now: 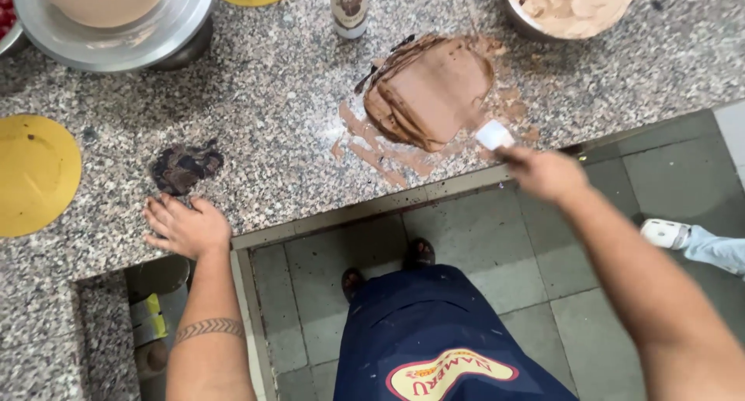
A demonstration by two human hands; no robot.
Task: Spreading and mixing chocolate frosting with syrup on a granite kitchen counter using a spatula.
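Scraper (493, 135) clenched in right hand (547, 173) fingers; left hand (186, 226) fingers spread flat on counter (272, 98).

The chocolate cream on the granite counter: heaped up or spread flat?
Spread flat. The chocolate cream lies as a smooth slab on the counter, thin smears at its edges, and the right hand holds a white scraper at its rim.

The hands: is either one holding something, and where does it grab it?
The right hand grips a white scraper by its near end. The left hand rests flat on the counter, holding nothing.
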